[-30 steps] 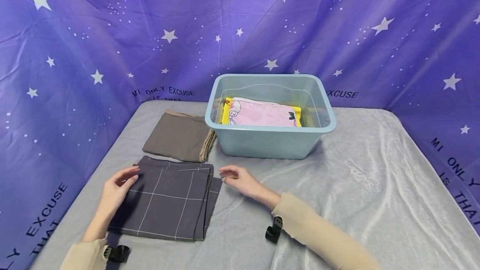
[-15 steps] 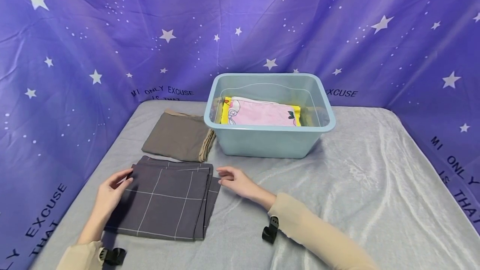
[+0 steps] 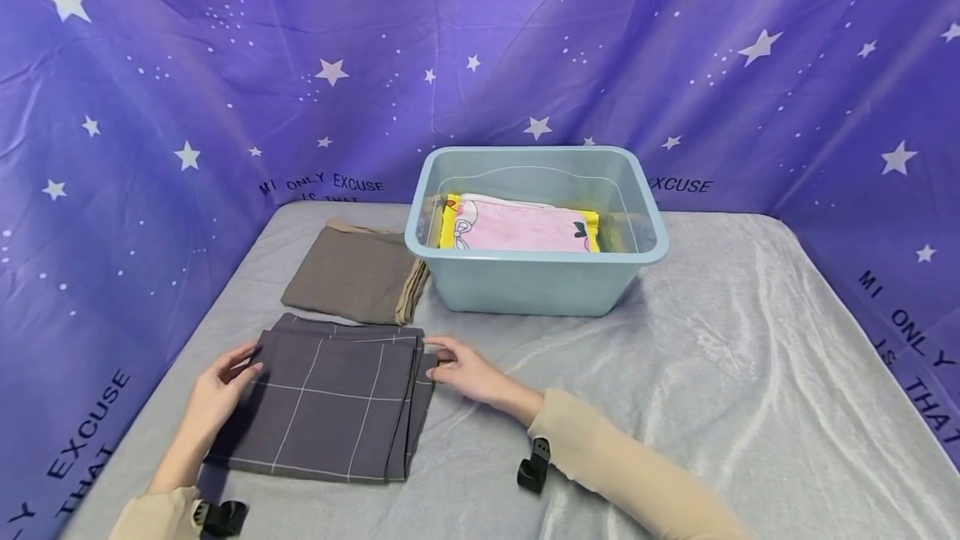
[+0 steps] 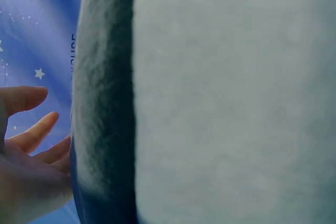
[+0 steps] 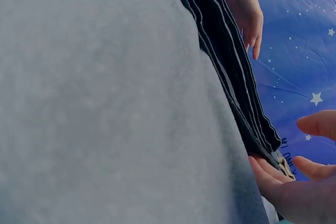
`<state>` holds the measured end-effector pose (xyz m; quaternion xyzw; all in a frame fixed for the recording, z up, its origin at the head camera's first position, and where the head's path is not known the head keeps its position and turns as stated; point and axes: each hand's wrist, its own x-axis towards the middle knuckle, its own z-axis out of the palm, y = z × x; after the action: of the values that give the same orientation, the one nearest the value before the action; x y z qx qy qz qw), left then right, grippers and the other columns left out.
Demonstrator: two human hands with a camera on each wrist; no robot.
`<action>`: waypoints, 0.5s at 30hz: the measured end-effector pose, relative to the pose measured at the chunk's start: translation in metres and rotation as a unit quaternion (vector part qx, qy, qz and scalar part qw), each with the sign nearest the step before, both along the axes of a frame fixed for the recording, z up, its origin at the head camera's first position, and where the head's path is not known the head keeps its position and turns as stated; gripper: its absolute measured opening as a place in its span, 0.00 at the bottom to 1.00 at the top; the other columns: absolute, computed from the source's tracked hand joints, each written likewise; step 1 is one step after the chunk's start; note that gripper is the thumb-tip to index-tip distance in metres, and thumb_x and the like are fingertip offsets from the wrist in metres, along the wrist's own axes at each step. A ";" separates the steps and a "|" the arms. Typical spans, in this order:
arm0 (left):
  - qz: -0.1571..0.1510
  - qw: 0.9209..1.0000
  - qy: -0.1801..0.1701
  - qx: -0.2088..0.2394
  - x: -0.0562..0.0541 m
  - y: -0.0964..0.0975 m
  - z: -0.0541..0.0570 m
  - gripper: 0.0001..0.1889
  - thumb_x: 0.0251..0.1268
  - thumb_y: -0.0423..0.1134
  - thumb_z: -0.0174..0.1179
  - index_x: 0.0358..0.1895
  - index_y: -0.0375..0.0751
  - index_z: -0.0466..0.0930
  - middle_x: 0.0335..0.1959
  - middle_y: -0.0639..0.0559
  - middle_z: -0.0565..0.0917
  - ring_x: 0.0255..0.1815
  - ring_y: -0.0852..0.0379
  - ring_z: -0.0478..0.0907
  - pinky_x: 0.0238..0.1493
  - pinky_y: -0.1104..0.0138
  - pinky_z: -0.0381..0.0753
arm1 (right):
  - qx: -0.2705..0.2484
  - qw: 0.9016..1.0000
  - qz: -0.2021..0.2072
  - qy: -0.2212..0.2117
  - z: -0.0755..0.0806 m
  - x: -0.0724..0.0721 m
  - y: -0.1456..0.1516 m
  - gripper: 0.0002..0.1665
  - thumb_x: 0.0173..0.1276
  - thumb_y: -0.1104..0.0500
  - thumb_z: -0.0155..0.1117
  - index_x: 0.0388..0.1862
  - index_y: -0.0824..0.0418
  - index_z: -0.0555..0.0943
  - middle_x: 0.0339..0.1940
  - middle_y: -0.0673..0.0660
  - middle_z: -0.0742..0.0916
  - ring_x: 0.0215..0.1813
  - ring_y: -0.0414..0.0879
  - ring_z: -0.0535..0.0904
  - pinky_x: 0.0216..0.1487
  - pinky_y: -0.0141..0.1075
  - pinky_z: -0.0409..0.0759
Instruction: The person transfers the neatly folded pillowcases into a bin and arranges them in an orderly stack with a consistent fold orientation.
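Note:
A folded dark grey cloth with thin white checked lines point(image 3: 322, 407) lies on the grey-covered table, at the left in the head view. At its left edge is my left hand point(image 3: 213, 394), fingers loosely bent and thumb apart. My right hand point(image 3: 472, 373) is at the upper right corner of the same cloth. In the right wrist view, the lower fingers point(image 5: 268, 179) of that hand touch the underside of the cloth's layered edge point(image 5: 231, 72), while the thumb stands away from it. The left wrist view shows the left hand point(image 4: 31, 171) with spread fingers; the cloth is hard to make out there.
Just behind the checked cloth lies a folded brown cloth point(image 3: 348, 269) with a tan edge. A light blue plastic tub point(image 3: 532, 286) stands at the back middle, holding a pink folded cloth point(image 3: 517, 226) and yellow cloth point(image 3: 449, 223). Purple star-printed curtain point(image 3: 480, 40) surrounds the table.
The right hand has moved slightly left until its fingers reach the checked cloth's corner. The left hand has shifted a little left and down along the edge. The cloth stays in place.

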<state>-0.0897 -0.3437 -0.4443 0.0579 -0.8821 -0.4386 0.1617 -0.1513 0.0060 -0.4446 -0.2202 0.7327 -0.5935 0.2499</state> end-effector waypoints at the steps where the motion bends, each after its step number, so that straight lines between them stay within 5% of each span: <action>1: 0.002 1.000 -0.008 -0.006 0.000 0.000 0.000 0.20 0.59 0.34 0.55 0.52 0.24 0.70 0.42 0.75 0.71 0.38 0.86 0.65 0.38 0.88 0.64 | 0.000 1.000 -0.001 -0.002 0.000 0.001 0.000 0.30 0.61 0.64 0.55 0.64 0.64 0.62 0.55 0.69 0.71 0.52 0.55 0.74 0.48 0.37 0.74; 4: 0.004 0.999 -0.039 -0.026 0.001 -0.001 0.001 0.21 0.60 0.36 0.54 0.54 0.26 0.68 0.47 0.53 0.77 0.37 0.86 0.62 0.37 0.88 0.63 | -0.011 1.000 0.005 -0.013 0.000 0.002 -0.002 0.32 0.61 0.65 0.55 0.65 0.63 0.60 0.49 0.68 0.75 0.47 0.52 0.76 0.42 0.33 0.74; 7: 0.007 0.996 -0.077 -0.043 0.003 0.000 0.004 0.23 0.61 0.39 0.53 0.56 0.28 0.66 0.50 0.30 0.73 0.40 0.77 0.66 0.36 0.86 0.62 | -0.027 0.999 0.013 -0.024 0.000 0.003 -0.004 0.34 0.60 0.66 0.55 0.66 0.63 0.58 0.44 0.67 0.78 0.44 0.50 0.78 0.37 0.30 0.73; 11: 0.007 0.992 -0.116 -0.050 0.004 -0.001 0.006 0.25 0.61 0.42 0.53 0.59 0.30 0.64 0.50 0.26 0.71 0.40 0.70 0.69 0.35 0.82 0.63 | -0.045 0.998 0.017 -0.036 0.003 0.008 -0.008 0.37 0.59 0.67 0.54 0.67 0.63 0.54 0.36 0.64 0.80 0.36 0.47 0.77 0.31 0.28 0.70; 15: 0.002 0.990 -0.140 -0.036 0.004 -0.003 0.006 0.27 0.62 0.42 0.52 0.60 0.30 0.61 0.49 0.26 0.72 0.32 0.84 0.62 0.32 0.81 0.64 | -0.044 0.998 0.000 -0.048 0.023 0.019 -0.010 0.39 0.59 0.69 0.54 0.68 0.66 0.50 0.33 0.64 0.80 0.30 0.45 0.74 0.30 0.28 0.68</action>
<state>-0.0860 -0.3463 -0.4384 0.1145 -0.9111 -0.3941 0.0395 -0.1322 -0.0042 -0.4215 -0.2019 0.6930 -0.6353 0.2746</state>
